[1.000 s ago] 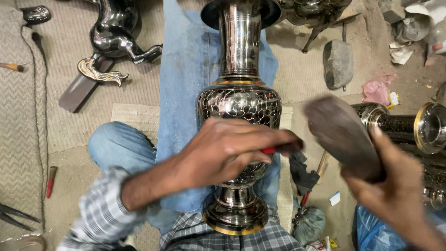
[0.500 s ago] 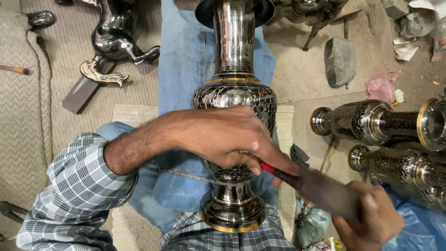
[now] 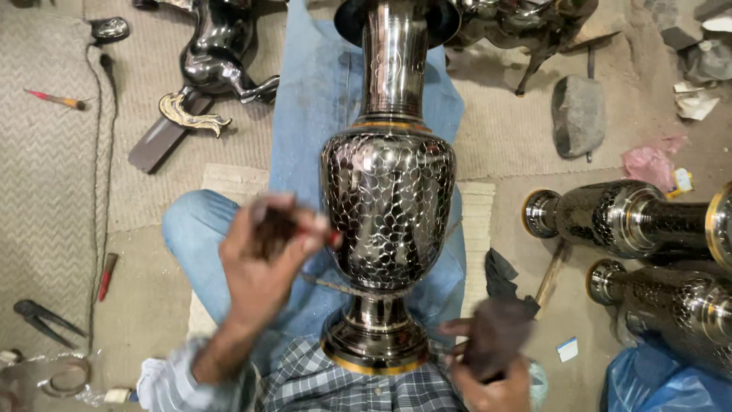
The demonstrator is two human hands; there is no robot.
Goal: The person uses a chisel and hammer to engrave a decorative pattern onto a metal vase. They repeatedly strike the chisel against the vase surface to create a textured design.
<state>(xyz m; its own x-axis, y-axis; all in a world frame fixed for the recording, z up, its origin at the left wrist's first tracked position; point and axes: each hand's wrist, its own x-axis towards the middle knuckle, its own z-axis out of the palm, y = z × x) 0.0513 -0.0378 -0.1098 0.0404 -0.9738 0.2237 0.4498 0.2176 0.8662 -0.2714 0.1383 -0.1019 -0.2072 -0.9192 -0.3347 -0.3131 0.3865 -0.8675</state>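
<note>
just left of the vase (image 3: 387,206), left hand (image 3: 263,263) (blurred) gripping a red-tipped tool (image 3: 320,233)

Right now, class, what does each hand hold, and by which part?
The left hand grips a thin red-handled tool by its handle, against the vase. The right hand holds a dark blurred object; which part cannot be told.

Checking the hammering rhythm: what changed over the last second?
The left hand slid with its red-handled tool from across the black engraved metal vase to its left side. The right hand dropped its dark hammer low. The vase stayed in place.
</note>
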